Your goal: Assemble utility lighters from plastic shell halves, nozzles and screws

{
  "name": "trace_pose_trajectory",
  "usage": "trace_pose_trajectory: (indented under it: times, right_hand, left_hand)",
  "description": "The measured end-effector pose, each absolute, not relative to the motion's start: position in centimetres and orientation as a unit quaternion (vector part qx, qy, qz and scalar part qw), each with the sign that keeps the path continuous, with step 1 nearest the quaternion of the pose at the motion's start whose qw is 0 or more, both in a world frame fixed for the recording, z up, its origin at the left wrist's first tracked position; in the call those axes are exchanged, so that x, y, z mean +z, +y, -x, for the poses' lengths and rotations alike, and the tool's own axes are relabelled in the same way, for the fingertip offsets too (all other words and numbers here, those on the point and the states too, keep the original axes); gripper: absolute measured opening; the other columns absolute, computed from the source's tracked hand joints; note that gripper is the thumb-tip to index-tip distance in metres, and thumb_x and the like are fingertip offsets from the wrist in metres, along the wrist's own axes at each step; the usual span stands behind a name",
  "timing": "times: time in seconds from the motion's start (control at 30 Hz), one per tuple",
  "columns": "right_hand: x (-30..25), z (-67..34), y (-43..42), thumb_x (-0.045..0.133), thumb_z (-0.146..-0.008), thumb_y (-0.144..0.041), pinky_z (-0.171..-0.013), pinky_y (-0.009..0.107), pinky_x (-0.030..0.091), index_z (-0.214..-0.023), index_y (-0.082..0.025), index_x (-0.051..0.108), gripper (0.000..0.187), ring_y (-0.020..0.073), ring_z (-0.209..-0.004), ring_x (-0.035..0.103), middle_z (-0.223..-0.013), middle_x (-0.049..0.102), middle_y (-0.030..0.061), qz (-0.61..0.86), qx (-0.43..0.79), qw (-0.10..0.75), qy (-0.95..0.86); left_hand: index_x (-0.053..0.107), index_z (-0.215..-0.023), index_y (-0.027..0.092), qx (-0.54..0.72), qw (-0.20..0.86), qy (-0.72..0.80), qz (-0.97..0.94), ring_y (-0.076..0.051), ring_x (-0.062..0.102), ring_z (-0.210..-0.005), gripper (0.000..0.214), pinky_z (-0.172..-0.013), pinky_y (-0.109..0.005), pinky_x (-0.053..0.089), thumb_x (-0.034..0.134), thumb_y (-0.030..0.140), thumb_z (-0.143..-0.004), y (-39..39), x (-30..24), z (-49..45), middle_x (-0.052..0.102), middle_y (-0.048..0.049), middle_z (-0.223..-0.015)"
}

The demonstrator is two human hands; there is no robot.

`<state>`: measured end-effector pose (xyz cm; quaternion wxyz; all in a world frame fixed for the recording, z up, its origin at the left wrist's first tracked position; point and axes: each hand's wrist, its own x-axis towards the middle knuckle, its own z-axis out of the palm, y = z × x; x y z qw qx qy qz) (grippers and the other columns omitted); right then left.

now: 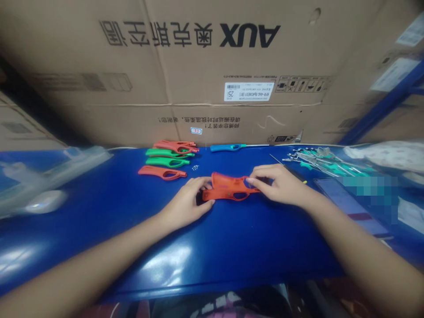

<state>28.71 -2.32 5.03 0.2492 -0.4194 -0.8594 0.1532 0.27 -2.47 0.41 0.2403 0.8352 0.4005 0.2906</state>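
Two orange lighter casing halves (228, 187) lie one behind the other just above the table, between my hands. My left hand (190, 198) closes on their left end, thumb in front and fingers behind. A dark patch shows under its palm, and I cannot make out what it is. At the right end, by the trigger loops, my right hand (276, 183) pinches the casing with thumb and fingertips. Behind and to the left lie orange and green lighter casings (168, 162), stacked in a loose row. Beside them are a few tiny pale metal pieces (195, 168).
A blue long-nosed lighter (227, 148) lies at the back of the blue table (212, 256), against a large cardboard box (192, 88). Lighter rods with teal parts (327, 161) are heaped at right, behind a phone-like flat device (351, 207). Clear plastic bags (59, 176) lie left.
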Motion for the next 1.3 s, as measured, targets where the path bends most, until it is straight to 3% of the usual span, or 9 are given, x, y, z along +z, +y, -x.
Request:
trace_pose_trajectory:
  times: [0.2,0.3,0.4,0.5,0.57,0.7,0.83,1.0,1.3]
  right_hand:
    - [5.4,-28.0,-3.4,0.057,-0.092,-0.03,-0.054,0.025,0.028,-0.06,-0.018,0.052,0.034,0.0094,-0.054,0.043,-0.058,0.052,-0.0025,0.375,0.2,0.054,-0.904]
    - [5.2,-27.5,-3.7,0.062,-0.089,-0.036,-0.053,0.026,0.024,-0.056,-0.018,0.045,0.041,0.0086,-0.049,0.038,-0.051,0.047,-0.0044,0.389,0.174,0.006,-0.904]
    - [5.4,-27.4,-3.6,0.066,-0.086,-0.038,-0.055,0.025,0.026,-0.063,-0.018,0.05,0.034,0.0095,-0.055,0.043,-0.063,0.054,-0.0031,0.391,0.154,0.026,-0.907]
    - [5.5,-27.5,-3.6,0.069,-0.083,-0.033,-0.061,0.024,0.034,-0.088,-0.02,0.06,0.016,0.0121,-0.072,0.053,-0.093,0.062,0.0011,0.389,0.152,0.08,-0.905]
    - [5.5,-27.5,-3.6,0.068,-0.084,-0.028,-0.068,0.025,0.039,-0.101,-0.021,0.061,0.02,0.0138,-0.082,0.057,-0.105,0.061,0.0028,0.383,0.169,0.095,-0.903]
    - [5.1,-27.5,-3.6,0.066,-0.087,-0.027,-0.067,0.025,0.039,-0.099,-0.021,0.062,0.015,0.0139,-0.081,0.057,-0.1,0.064,0.0017,0.376,0.189,0.083,-0.903]
    - [4.9,-27.4,-3.4,0.063,-0.088,-0.025,-0.064,0.025,0.037,-0.095,-0.02,0.062,0.008,0.0128,-0.077,0.055,-0.096,0.064,0.0014,0.375,0.186,0.08,-0.905]
    - [4.9,-27.3,-3.4,0.059,-0.09,-0.023,-0.062,0.025,0.036,-0.094,-0.02,0.063,0.006,0.0126,-0.075,0.054,-0.095,0.063,0.0023,0.374,0.18,0.082,-0.906]
    - [4.8,-27.3,-3.2,0.058,-0.09,-0.02,-0.063,0.025,0.037,-0.094,-0.02,0.062,0.006,0.0129,-0.075,0.055,-0.095,0.063,0.0023,0.378,0.171,0.082,-0.906]
  left_hand:
    - [0.056,-0.128,0.021,0.299,0.264,0.399,-0.826,-0.022,0.062,-0.1,0.048,-0.091,-0.041,0.05,0.073,0.025,-0.082,-2.2,0.0,-0.1,0.066,-0.0059,-0.109]
    - [0.057,-0.128,0.022,0.305,0.268,0.395,-0.824,-0.021,0.062,-0.1,0.052,-0.09,-0.039,0.05,0.077,0.029,-0.08,-2.2,0.0,-0.2,0.066,-0.0054,-0.111]
    - [0.058,-0.125,0.022,0.314,0.244,0.384,-0.833,-0.02,0.061,-0.101,0.043,-0.09,-0.038,0.05,0.071,0.029,-0.084,-2.6,0.6,-0.3,0.066,-0.0053,-0.112]
    - [0.062,-0.119,0.021,0.297,0.193,0.349,-0.867,-0.022,0.057,-0.108,0.032,-0.097,-0.04,0.046,0.066,0.03,-0.088,-3.4,1.8,-0.5,0.066,-0.0054,-0.114]
    - [0.062,-0.12,0.022,0.257,0.18,0.311,-0.897,-0.023,0.056,-0.11,0.034,-0.098,-0.04,0.044,0.067,0.031,-0.087,-4.0,2.6,-0.5,0.066,-0.0051,-0.115]
    - [0.063,-0.121,0.022,0.192,0.163,0.283,-0.926,-0.023,0.059,-0.107,0.037,-0.094,-0.041,0.045,0.067,0.027,-0.085,-4.5,3.1,-0.4,0.067,-0.0047,-0.115]
    - [0.065,-0.119,0.022,0.211,0.184,0.298,-0.913,-0.021,0.062,-0.103,0.029,-0.092,-0.039,0.047,0.061,0.019,-0.09,-3.7,2.3,-0.4,0.069,-0.0044,-0.11]
    - [0.071,-0.105,0.018,0.268,0.222,0.314,-0.883,-0.019,0.064,-0.093,0.017,-0.086,-0.034,0.052,0.063,0.022,-0.091,-2.8,1.4,-0.3,0.069,-0.0057,-0.099]
    - [0.068,-0.116,0.022,0.244,0.16,0.3,-0.908,-0.023,0.063,-0.108,0.028,-0.097,-0.041,0.048,0.062,0.035,-0.092,-3.7,2.4,-0.4,0.07,-0.0065,-0.115]
